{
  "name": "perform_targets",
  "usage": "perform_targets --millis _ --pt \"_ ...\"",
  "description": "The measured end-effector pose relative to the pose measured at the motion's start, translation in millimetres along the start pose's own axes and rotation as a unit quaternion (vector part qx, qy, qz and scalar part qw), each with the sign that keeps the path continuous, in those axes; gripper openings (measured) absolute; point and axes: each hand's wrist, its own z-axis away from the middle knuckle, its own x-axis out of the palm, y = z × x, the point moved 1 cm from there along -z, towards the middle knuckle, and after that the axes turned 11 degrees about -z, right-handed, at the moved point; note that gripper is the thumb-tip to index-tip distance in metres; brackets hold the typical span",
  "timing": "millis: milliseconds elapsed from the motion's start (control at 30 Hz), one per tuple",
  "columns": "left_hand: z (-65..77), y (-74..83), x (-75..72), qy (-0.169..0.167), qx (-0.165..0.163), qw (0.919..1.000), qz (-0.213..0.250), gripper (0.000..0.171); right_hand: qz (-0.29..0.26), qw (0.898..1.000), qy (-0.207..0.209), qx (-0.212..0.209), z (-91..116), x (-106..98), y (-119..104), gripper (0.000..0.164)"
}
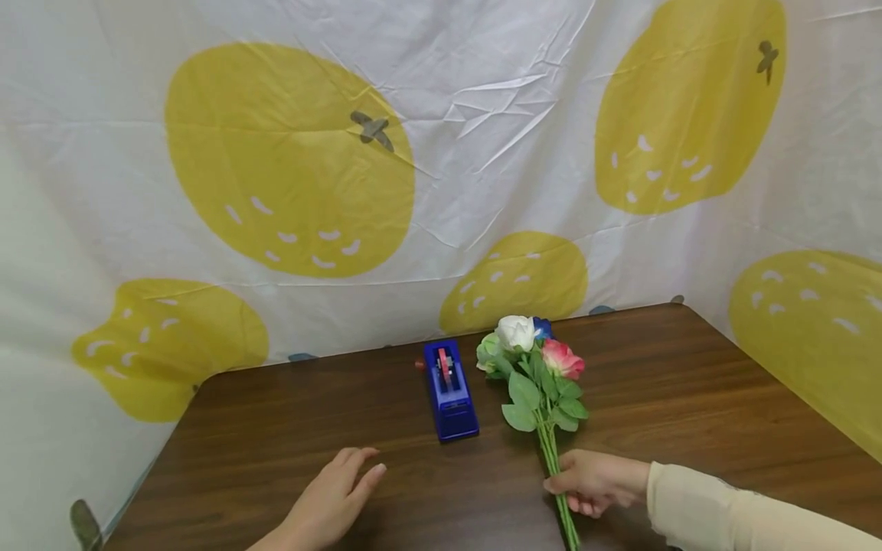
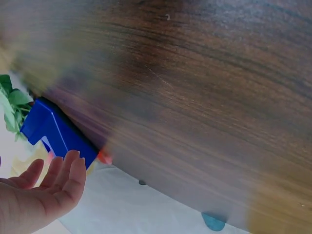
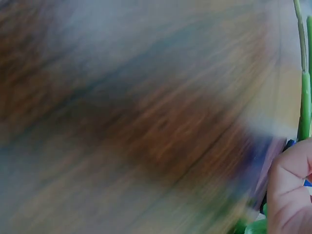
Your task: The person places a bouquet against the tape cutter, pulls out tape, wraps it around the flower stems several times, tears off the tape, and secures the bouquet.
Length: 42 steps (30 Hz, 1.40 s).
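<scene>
A bunch of artificial flowers (image 1: pixel 544 375) has white, pink-red, blue and pale green blooms on long green stems. My right hand (image 1: pixel 598 482) grips the stems below the leaves; in the right wrist view, part of that hand (image 3: pixel 291 187) shows beside the green stems (image 3: pixel 305 105). To the left of the blooms, a blue tape dispenser (image 1: pixel 451 390) with a red hub stands on the table. My left hand (image 1: pixel 334 493) is in front of it to the left, fingers relaxed and holding nothing. The left wrist view has the left hand (image 2: pixel 51 192) near the dispenser (image 2: pixel 58 131) in the image.
The dark wooden table (image 1: pixel 303 413) has its back edge against a white cloth (image 1: pixel 475 168) printed with yellow fruit. More of this cloth hangs along the left and right sides. A small orange-red knob (image 2: pixel 104 157) sticks out beside the dispenser.
</scene>
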Motion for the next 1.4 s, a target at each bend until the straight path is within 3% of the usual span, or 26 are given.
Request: perform_targets --millis 300,567,767,967,1067,1133,1200,1400 --pt "-0.5 -5.9 1.8 -0.015 -0.012 0.9998 0.009 0.052 -0.021 0.998 0.024 -0.048 1 2 -7 0.016" --pt "-2.0 -23.0 -0.5 -0.020 -0.059 0.9980 0.011 0.050 0.008 0.995 0.016 -0.098 12 -11 -26 0.017" --pt "-5.9 -39.9 -2.1 -0.013 -0.074 0.9972 -0.008 0.048 0.085 0.984 0.045 -0.152 20 -20 -44 0.017" --pt "-8.5 -57.6 -7.9 0.009 -0.080 0.9964 -0.027 0.045 0.160 0.971 0.052 -0.169 31 -25 -64 0.016" --pt "-10.2 -66.9 -12.1 0.009 -0.086 0.9957 -0.033 0.046 0.229 0.950 0.079 -0.198 36 -25 -74 0.016" --pt "-11.7 -72.3 -16.9 0.007 -0.086 0.9951 -0.047 0.050 0.283 0.929 0.106 -0.216 38 -25 -80 0.017" --pt "-13.2 -77.3 -23.6 0.012 -0.088 0.9938 -0.067 0.055 0.339 0.901 0.134 -0.236 41 -24 -85 0.018" --pt "-16.3 -98.0 -48.1 0.043 -0.095 0.9867 -0.125 0.066 0.432 0.846 0.159 -0.270 49 -17 -95 0.022"
